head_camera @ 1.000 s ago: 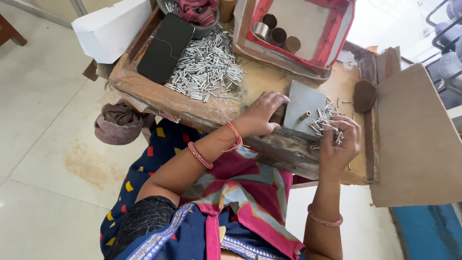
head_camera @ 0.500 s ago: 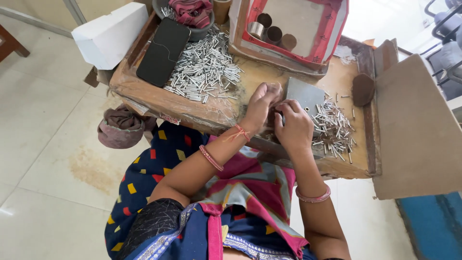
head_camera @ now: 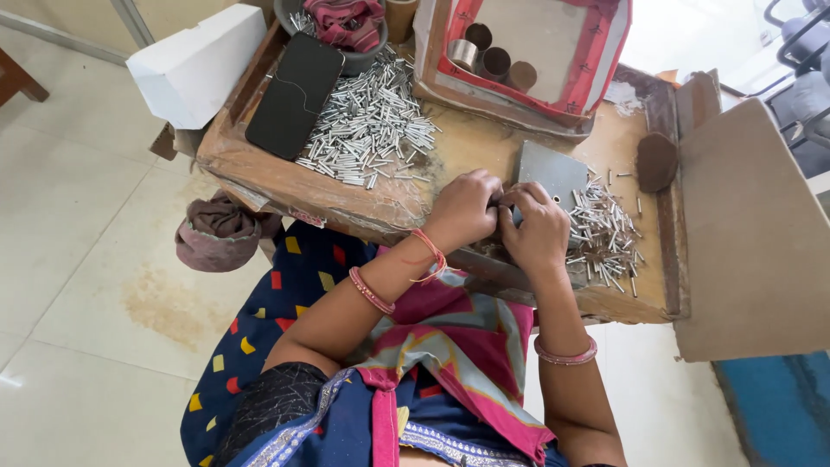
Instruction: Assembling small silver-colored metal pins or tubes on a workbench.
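Note:
My left hand [head_camera: 465,207] and my right hand [head_camera: 540,229] meet knuckle to knuckle at the near edge of a grey metal plate [head_camera: 553,169] on the wooden work tray [head_camera: 415,195]. Both hands have curled fingers, with the fingertips pressed together between them. My right hand looks closed on small metal pins, though the fingers hide most of them. What my left fingers pinch is hidden. A small heap of short silver pins [head_camera: 605,233] lies just right of my right hand. A larger heap of pins [head_camera: 372,121] lies to the left.
A black phone [head_camera: 294,95] and a white box [head_camera: 194,65] sit at the tray's left. A red-edged carton [head_camera: 596,60] with metal cylinders stands at the back, beside a bowl holding cloth [head_camera: 341,22]. At the right are a brown pad [head_camera: 657,160] and a cardboard flap [head_camera: 752,242]. A cloth bundle [head_camera: 216,238] lies on the floor.
My right hand left the small pin heap and moved left to meet my left hand at the plate's edge. The left hand shifted slightly toward it.

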